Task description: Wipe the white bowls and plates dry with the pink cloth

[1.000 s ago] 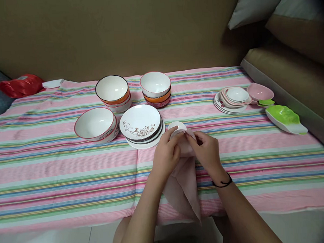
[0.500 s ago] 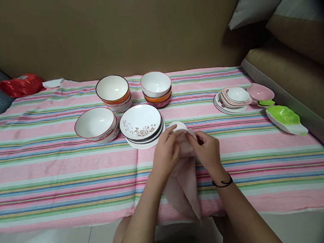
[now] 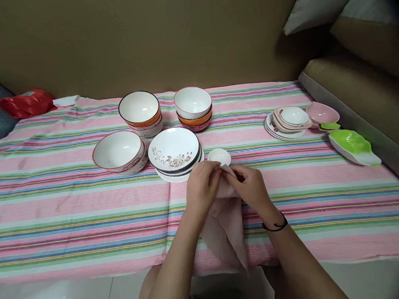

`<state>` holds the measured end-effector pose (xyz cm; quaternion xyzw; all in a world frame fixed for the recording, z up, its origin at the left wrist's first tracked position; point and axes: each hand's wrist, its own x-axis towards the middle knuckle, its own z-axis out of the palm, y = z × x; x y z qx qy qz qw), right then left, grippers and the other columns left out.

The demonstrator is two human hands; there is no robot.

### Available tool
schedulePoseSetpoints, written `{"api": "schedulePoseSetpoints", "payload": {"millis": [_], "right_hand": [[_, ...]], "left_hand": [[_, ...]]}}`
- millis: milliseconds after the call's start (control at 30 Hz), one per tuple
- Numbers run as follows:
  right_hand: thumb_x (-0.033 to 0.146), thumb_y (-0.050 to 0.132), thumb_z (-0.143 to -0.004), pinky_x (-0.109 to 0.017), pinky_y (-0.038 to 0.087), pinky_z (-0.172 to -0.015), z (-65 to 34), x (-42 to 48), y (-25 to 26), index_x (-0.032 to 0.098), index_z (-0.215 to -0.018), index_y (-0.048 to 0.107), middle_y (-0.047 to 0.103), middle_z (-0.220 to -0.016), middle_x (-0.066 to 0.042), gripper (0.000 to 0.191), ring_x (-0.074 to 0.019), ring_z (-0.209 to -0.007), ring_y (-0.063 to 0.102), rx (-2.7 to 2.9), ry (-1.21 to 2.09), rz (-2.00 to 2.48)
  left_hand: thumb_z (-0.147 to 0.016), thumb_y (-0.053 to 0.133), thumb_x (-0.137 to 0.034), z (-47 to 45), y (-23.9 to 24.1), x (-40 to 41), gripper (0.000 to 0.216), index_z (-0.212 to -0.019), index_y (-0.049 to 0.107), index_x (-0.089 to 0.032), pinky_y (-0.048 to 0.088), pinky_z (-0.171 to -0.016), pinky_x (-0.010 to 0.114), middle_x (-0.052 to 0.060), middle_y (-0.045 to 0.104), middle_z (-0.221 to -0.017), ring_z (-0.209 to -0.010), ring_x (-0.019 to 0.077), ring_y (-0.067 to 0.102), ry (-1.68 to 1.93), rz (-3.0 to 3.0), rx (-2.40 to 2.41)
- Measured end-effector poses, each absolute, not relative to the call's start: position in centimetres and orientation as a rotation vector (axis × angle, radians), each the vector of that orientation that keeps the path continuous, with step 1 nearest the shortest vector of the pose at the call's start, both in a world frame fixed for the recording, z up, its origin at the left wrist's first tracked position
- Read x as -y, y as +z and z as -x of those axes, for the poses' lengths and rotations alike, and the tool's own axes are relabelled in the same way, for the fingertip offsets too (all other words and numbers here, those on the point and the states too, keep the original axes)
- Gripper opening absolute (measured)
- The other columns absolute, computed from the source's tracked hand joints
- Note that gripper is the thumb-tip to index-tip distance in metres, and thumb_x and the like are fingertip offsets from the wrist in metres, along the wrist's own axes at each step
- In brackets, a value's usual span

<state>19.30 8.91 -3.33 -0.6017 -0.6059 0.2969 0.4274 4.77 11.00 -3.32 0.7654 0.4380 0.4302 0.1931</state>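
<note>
1. On my feed, the left fingers (image 3: 207, 166) and right fingers (image 3: 244, 170) are drawn close to each other, both pinching the upper edge of a dusty-pink cloth (image 3: 225, 224).
2. Compared with half a second ago, the hold sits slightly nearer the wearer. The left index finger, which was raised, now curls down, and a pale corner of fabric pokes up between the two pinches.
3. I now see much more of the small white bowl (image 3: 219, 157) just beyond the fingers; its near rim was covered by them earlier. It is round, smooth and glossy.
4. The cloth looks matte and soft, gathered at the fingers and falling below them in long folds to a pointed end. I can't tell whether anything is wrapped inside.
5. Just left of the fingers, the stacked plates (image 3: 174, 147) are shiny white, the top one with a brown floral print. Farther left are red-rimmed bowls (image 3: 117, 150).
6. Beyond the fingers, to the left, two taller bowl stacks show glazed curved walls: a black-rimmed bowl (image 3: 139, 109) tops one, a white bowl (image 3: 193, 100) the other.
7. Well to the right lie a pink bowl (image 3: 323, 113) and a green leaf-shaped dish (image 3: 352, 142).
8. Woven-looking striped fabric (image 3: 89, 209) spreads beneath everything.
</note>
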Motion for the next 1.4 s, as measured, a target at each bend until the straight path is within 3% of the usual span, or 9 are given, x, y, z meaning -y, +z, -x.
{"api": "schedulePoseSetpoints", "payload": {"millis": [867, 1067, 1400], "right_hand": [[0.039, 0.057, -0.082, -0.022, 0.028, -0.050, -19.39, -8.81, -3.24, 0.014, -0.068, 0.062, 0.046, -0.059, 0.002, 0.029, -0.0106, -0.057, 0.039, 1.523, 0.890, 1.460], [0.039, 0.057, -0.082, -0.022, 0.026, -0.050, -19.45, -8.87, -3.37, 0.015, -0.065, 0.058, 0.040, -0.058, 0.002, 0.029, -0.0101, -0.057, 0.036, 1.503, 0.903, 1.487], [0.041, 0.055, -0.083, -0.023, 0.025, -0.051, -19.64, -8.92, -3.56, 0.015, -0.064, 0.055, 0.036, -0.058, 0.003, 0.032, -0.0100, -0.057, 0.033, 1.496, 0.876, 1.494]], "left_hand": [[-0.085, 0.059, -0.018, -4.17, -3.01, -11.30, 0.003, -0.084, 0.062, -0.018, 0.043, -0.066, 0.025, 0.001, 0.065, -0.079, -0.075, 0.0145, 0.059, 1.142, -2.104, -1.262], [-0.092, 0.048, -0.021, -3.99, -2.78, -11.27, 0.015, -0.088, 0.062, -0.018, 0.043, -0.069, 0.026, 0.003, 0.066, -0.084, -0.078, 0.0152, 0.059, 1.102, -2.050, -1.247], [-0.084, 0.054, -0.014, -3.99, -3.28, -11.36, 0.016, -0.097, 0.061, -0.019, 0.046, -0.074, 0.029, 0.003, 0.067, -0.091, -0.084, 0.0165, 0.060, 1.095, -2.109, -1.171]]}}
